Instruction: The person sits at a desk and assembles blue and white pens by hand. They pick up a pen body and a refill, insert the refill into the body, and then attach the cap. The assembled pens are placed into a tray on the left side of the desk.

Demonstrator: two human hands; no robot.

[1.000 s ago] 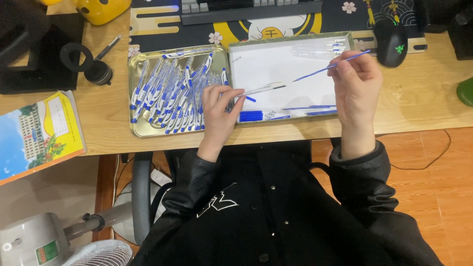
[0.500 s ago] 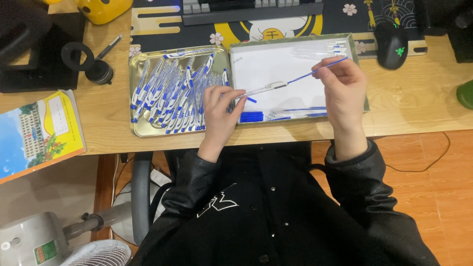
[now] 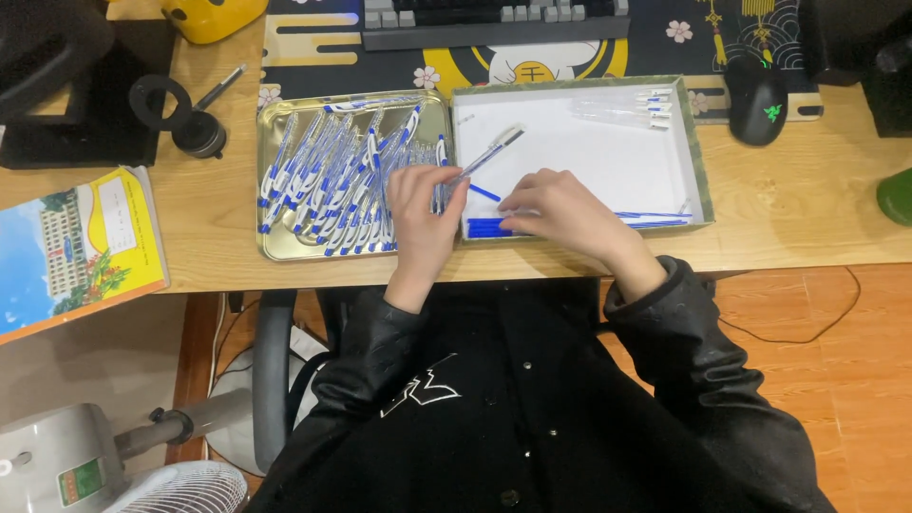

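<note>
The left hand [image 3: 423, 214] held a clear pen barrel [image 3: 489, 152] pinched between thumb and fingers, its free end slanting up and to the right over the white tray [image 3: 589, 152], while the heel of the hand lay over the seam between that tray and the metal tin [image 3: 353, 103] beside it. The right hand [image 3: 560, 209] rested palm down inside the white tray near its front wall, fingers curled toward a row of blue caps [image 3: 489, 228] lying along that wall; whether it gripped one I could not tell, since the fingers covered what lay beneath. One loose blue piece [image 3: 484, 193] lay on the tray floor between the two hands. Blue refills [image 3: 651, 218] stretched along the front wall to the right of the right hand, and a few clear barrels [image 3: 627, 106] sat in the tray's far right corner. The tin, touching the tray's left side, was heaped with blue-and-white pens [image 3: 332, 180] lying mostly slantwise. Both containers stood on a wooden desk [image 3: 798, 199]. Behind them lay a dark patterned mat [image 3: 313, 38] bearing a grey keyboard [image 3: 494, 19] and a black mouse [image 3: 757, 104]. To the left of the tin were a black round object [image 3: 190, 123] with a thin pen-like stick beside it, and a colourful book [image 3: 76, 247] hanging over the desk edge. The person wore a black jacket [image 3: 532, 399], and a fan [image 3: 180, 489] stood on the floor at lower left.
</note>
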